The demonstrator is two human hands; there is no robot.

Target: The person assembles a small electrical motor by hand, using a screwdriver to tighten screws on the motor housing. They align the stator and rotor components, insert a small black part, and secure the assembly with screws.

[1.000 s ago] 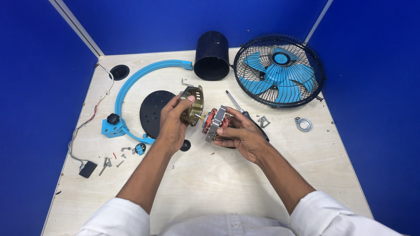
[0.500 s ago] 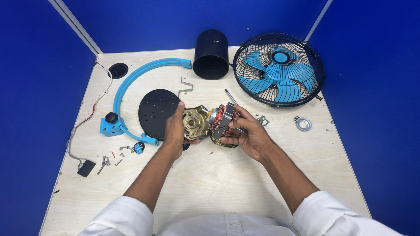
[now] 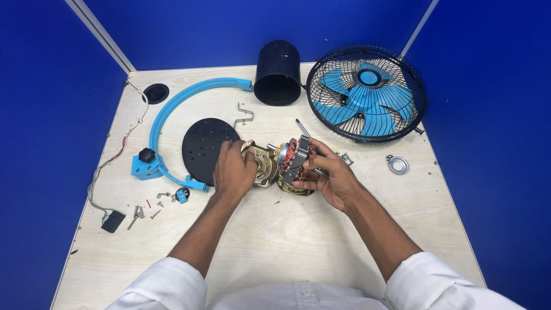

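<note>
A: Motor point(image 3: 295, 161) first. Sitting where?

B: Hanging just above the table point(image 3: 287, 241), about mid-board. Being clamped by the right hand point(image 3: 336, 179), fingers wrapping the steel stack and copper windings, thumb pressing the near face.

A: Differing how from a second ago?

B: Coming down and closing up. Being held higher then, with the cover point(image 3: 263, 166) lifted clear to the left. Now lying right beside the motor, nearly touching. Being cupped by the left hand point(image 3: 234, 171), fingers curling tightly over its rim.

A: Meaning what for the work?

B: Probably lining the two halves up along the shaft. Not looking seated yet; hiding the joint behind the fingers, so not telling for sure.

A: And round about?

B: Working between blue walls point(image 3: 51, 143), on pale plywood. Lying around, big to small: caged fan point(image 3: 366, 92) at back right, blue arc point(image 3: 178, 109) on the left, black cylinder point(image 3: 277, 72) at the back, black disc point(image 3: 201, 149) just beside the left hand, screwdriver point(image 3: 301, 126) poking out behind the motor, ring point(image 3: 397, 165) well off to the right, screws point(image 3: 155, 198) scattering near the left edge.
</note>
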